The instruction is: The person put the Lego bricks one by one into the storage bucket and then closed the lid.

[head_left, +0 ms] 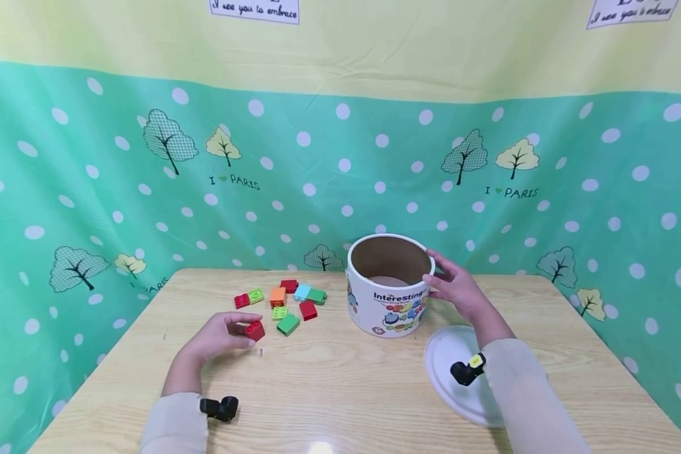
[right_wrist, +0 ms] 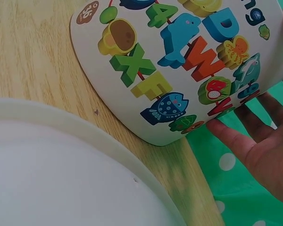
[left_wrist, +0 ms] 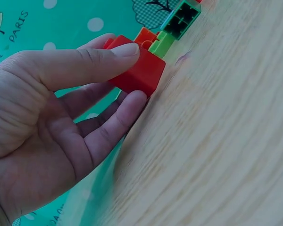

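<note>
Holding, left hand [head_left: 220, 334]: one red brick [head_left: 255, 331], pinched between thumb and fingers, just left of and nearer than the loose bricks [head_left: 278, 297]; whether it touches the table [head_left: 318, 384] cannot be told. Holding, right hand [head_left: 458, 287]: one tub [head_left: 366, 309], upright, grasped at its right side near the rim.

Head view alone: the tub's round open mouth, brown within; the loose bricks in full scatter, red, orange, light blue and greens, several studded side up.

Left wrist view: the red brick's smooth, plain face; the hollow, divided underside of a green brick [left_wrist: 183, 21].

Right wrist view: printed letters and animals on the tub wall, X, F and W, a dolphin, a spotted fish; fingers along that wall.

Materials: blocky plastic bricks; white cylindrical tub; lid [head_left: 447, 372], a pale disc with raised rim, flat beneath the right forearm; wood-grained table; creased cloth [head_left: 374, 164], green with white spots, yellow above.
</note>
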Action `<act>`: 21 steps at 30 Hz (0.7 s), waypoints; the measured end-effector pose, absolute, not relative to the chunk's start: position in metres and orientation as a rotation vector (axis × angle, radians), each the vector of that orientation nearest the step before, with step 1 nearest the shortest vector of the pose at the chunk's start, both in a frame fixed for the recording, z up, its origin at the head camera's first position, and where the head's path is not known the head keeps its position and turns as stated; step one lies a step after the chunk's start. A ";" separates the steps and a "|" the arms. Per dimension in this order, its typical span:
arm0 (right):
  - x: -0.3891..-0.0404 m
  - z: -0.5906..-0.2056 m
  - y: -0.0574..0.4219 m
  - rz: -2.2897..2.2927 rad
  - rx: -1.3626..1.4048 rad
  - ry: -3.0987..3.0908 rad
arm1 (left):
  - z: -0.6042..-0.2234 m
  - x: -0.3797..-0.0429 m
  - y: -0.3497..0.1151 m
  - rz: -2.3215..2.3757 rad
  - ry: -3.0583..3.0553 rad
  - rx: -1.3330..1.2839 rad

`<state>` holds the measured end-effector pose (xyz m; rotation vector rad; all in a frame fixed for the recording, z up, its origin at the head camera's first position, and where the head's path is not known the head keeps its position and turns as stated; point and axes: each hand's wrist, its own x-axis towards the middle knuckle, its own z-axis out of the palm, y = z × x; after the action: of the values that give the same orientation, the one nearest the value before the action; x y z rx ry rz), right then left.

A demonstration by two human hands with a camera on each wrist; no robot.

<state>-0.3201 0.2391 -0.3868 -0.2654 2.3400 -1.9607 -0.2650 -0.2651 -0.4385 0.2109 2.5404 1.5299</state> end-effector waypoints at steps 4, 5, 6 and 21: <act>-0.320 -0.388 0.240 -1.974 -0.262 2.329 | -0.439 -0.265 -0.262 1.501 2.573 0.175; -0.319 -0.388 0.240 -1.976 -0.261 2.327 | -0.440 -0.266 -0.262 1.501 2.569 0.180; -0.319 -0.388 0.240 -1.977 -0.263 2.328 | -0.440 -0.265 -0.262 1.504 2.561 0.192; -0.322 -0.391 0.240 -1.987 -0.250 2.330 | -0.428 -0.265 -0.258 1.629 2.496 0.326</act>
<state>-0.3220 0.2402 -0.3908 -0.2500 2.3304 -1.9874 -0.2646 -0.2578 -0.4278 0.3257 2.4963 1.6287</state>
